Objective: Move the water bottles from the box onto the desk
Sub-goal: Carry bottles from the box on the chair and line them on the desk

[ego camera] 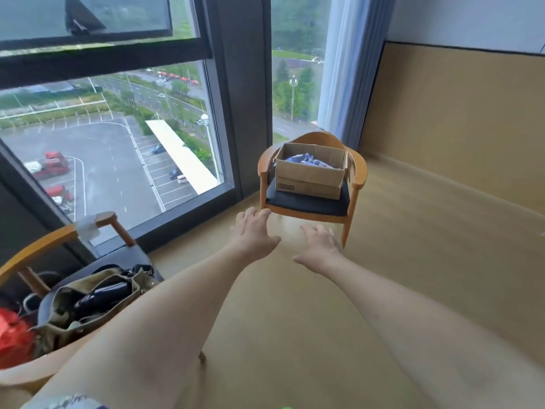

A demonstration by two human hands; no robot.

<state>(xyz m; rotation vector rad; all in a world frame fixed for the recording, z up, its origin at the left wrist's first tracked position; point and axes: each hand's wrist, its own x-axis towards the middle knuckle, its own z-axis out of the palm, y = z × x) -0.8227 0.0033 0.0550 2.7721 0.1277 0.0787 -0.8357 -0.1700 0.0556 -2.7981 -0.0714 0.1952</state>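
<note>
Box (309,172) sits on far chair (306,203), well beyond both hands. Bottles (306,160) lie inside it, seen only as blue and white shapes over the rim; count unclear. Left hand (253,231): fingers spread and relaxed, holding nothing, in line with the chair's near seat edge but apart from it. Right hand (320,246): same, palm down, empty. Box is plain brown cardboard, rectangular, flaps open. Chair: curved wooden frame, dark padded seat. Floor (295,320) smooth, pale wood-tone. Near left, second chair (38,246) carries olive canvas bag (88,305).
</note>
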